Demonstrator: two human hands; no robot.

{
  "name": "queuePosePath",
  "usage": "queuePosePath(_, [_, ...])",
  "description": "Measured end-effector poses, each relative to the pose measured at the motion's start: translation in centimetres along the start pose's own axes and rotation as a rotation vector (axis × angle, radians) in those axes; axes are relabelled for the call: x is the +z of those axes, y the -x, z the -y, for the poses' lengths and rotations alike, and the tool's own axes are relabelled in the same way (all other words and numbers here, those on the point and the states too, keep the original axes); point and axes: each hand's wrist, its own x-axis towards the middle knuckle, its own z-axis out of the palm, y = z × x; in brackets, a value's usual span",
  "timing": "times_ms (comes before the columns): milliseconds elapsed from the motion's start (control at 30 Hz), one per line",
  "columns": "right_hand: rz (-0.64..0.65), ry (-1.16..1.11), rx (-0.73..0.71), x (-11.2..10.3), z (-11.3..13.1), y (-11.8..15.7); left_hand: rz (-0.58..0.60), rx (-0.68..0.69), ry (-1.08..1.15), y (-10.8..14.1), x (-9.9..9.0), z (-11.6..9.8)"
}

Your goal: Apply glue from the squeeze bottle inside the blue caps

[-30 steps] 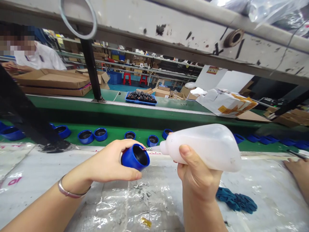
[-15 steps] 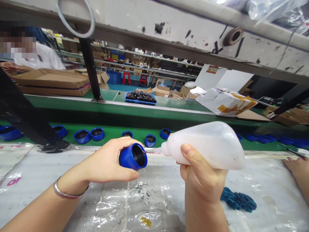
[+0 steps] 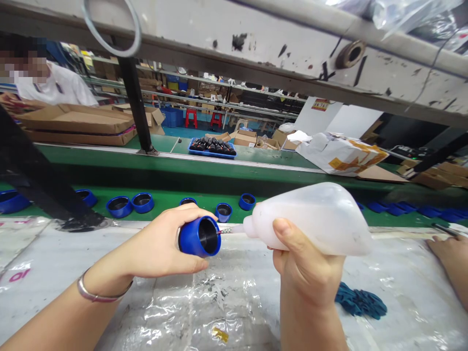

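Resting at far left: stacked cardboard trays, a person in white beyond them. Next, more blue cups on the green surface. Nearer, left hand clamped around the tilted blue cup, held above the plastic-covered table, opening facing right. Nozzle at its rim; contact cannot be told. Right hand closed around the white squeeze bottle, tipped nearly level. Further right, a crumpled teal cloth on the table; another person's hand at right edge.
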Motion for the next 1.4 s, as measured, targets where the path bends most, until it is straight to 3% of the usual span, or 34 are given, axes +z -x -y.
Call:
queuePosePath(833, [0.046,-0.025,0.106,-0.3,0.3,-0.1,-0.102,0.153,-0.073,0.1,-0.1,0.0])
queuePosePath(1400, [0.102,-0.1,0.159,0.2,0.4,0.3,-0.078,0.218,0.086,-0.5,0.8,1.3])
